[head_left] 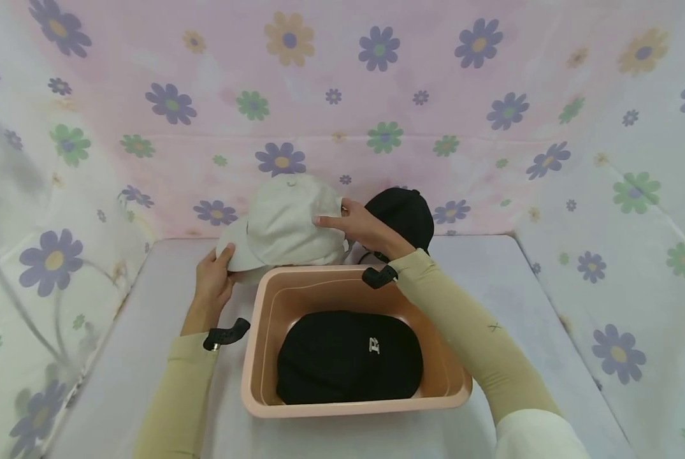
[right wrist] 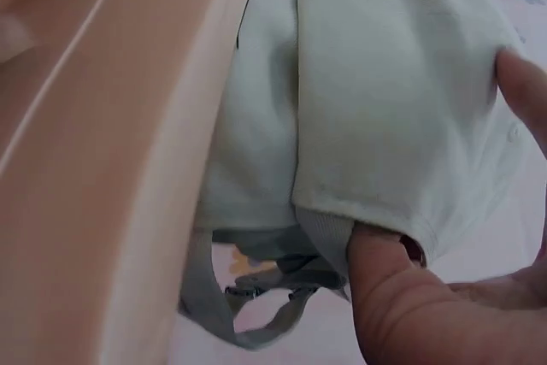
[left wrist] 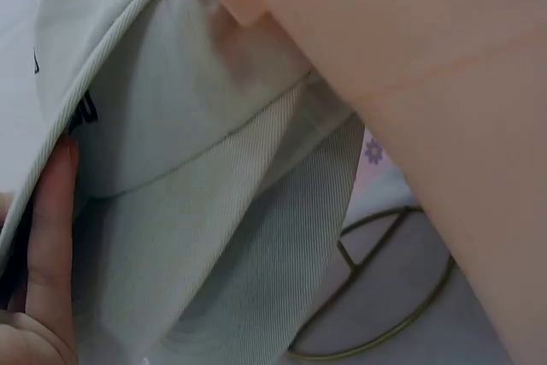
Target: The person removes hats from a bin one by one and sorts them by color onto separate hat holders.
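A white cap (head_left: 287, 223) sits just behind the pink plastic basin (head_left: 262, 306), held by both hands. My left hand (head_left: 216, 280) pinches its brim (head_left: 236, 252) at the left; in the left wrist view the fingers (left wrist: 47, 228) lie under the brim (left wrist: 197, 211). My right hand (head_left: 356, 226) grips the cap's rear edge, thumb underneath and fingertip on top of the white fabric (right wrist: 385, 108), with the strap (right wrist: 256, 305) hanging below. A black cap with a small white logo (head_left: 348, 357) lies inside the basin. Another black cap (head_left: 405, 213) stands behind my right hand.
The basin's pink wall (right wrist: 111, 160) fills the left of the right wrist view. Flowered cloth (head_left: 342, 95) walls in the back and both sides of the white table (head_left: 147, 344). A thin wire ring (left wrist: 376, 297) shows beneath the cap in the left wrist view.
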A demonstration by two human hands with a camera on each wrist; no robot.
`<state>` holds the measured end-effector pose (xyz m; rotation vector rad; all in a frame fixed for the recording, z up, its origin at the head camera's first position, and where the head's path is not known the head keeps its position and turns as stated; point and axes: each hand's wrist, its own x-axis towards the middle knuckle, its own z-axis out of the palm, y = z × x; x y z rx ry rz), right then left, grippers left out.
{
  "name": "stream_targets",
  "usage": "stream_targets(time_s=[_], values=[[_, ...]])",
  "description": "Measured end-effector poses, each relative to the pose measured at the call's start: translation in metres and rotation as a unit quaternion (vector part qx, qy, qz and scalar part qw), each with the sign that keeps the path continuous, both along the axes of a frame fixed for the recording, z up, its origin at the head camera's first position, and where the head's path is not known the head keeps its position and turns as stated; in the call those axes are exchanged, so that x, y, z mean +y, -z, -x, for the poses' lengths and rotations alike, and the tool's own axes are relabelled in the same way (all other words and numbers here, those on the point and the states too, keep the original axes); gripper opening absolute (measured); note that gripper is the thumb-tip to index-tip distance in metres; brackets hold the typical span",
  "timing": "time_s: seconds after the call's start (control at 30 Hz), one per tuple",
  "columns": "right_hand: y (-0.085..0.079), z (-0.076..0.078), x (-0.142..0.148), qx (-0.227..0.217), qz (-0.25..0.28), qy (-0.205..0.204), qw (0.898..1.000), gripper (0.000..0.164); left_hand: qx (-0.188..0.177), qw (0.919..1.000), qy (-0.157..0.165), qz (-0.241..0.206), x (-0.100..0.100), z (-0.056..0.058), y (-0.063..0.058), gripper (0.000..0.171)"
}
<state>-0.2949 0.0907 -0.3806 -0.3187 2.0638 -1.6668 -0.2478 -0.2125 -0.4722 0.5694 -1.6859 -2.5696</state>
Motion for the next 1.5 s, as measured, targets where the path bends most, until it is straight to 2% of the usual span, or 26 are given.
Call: stream_targets(time_s=[0.13,0.23,0.33,0.47,0.7,0.9,1.17,1.37,1.5], values=[[0.005,-0.001,0.003,0.048,-0.029,-0.027,0.998,0.080,0.017,0.9995,-0.002,-0.026,0.004,-0.004,-0.001,0.048],[0.009,-0.003,0.003,0.094,-0.070,-0.026,0.993,0.085,0.035,0.9989,0.004,-0.033,0.008,-0.006,0.001,0.045],[0.011,-0.004,0.002,0.136,-0.109,-0.019,0.985,0.087,0.053,0.9986,-0.003,-0.003,0.012,-0.006,0.003,0.050],[0.012,-0.006,0.000,0.167,-0.151,-0.026,0.974,0.086,0.070,0.9968,-0.007,0.037,0.013,-0.006,0.007,0.057],[0.009,-0.004,0.001,0.178,-0.192,-0.053,0.964,0.090,0.092,0.9947,-0.016,0.043,0.014,0.001,0.017,0.055],[0.013,-0.001,0.000,0.186,-0.199,-0.050,0.961,0.095,0.096,0.9928,-0.020,0.067,0.013,0.006,0.015,0.055],[0.012,-0.003,-0.002,0.189,-0.220,-0.064,0.955,0.105,0.109,0.9929,-0.008,0.048,0.011,0.010,0.018,0.055],[0.011,-0.007,-0.005,0.195,-0.246,-0.075,0.946,0.115,0.086,0.9927,0.005,0.084,0.011,0.005,0.027,0.066],[0.013,-0.009,-0.003,0.202,-0.237,-0.088,0.946,0.119,0.060,0.9934,0.011,0.097,0.011,0.001,0.033,0.066]])
